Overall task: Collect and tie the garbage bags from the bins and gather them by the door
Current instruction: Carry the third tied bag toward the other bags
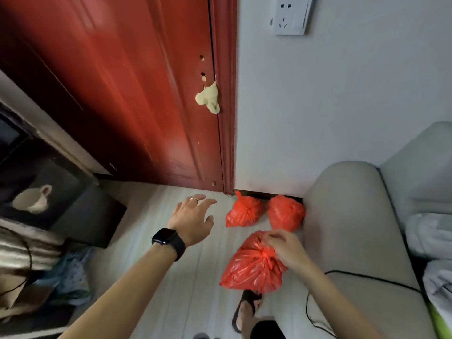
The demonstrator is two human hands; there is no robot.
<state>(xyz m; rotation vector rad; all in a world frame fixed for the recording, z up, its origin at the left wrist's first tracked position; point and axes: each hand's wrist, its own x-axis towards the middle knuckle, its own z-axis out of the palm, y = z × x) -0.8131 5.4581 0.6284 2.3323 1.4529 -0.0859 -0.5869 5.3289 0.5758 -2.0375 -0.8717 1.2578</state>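
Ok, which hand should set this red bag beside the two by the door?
Right. The right hand grips the tied red garbage bag by its knot, just short of the left floor bag and right floor bag at the wall. The left hand is open and empty.

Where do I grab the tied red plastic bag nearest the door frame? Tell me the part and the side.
Probably pinch the tied red plastic bag by its knotted neck, from above: the twisted tail sticks up at the top, while the body bulges slack. The open left hand is nearest.
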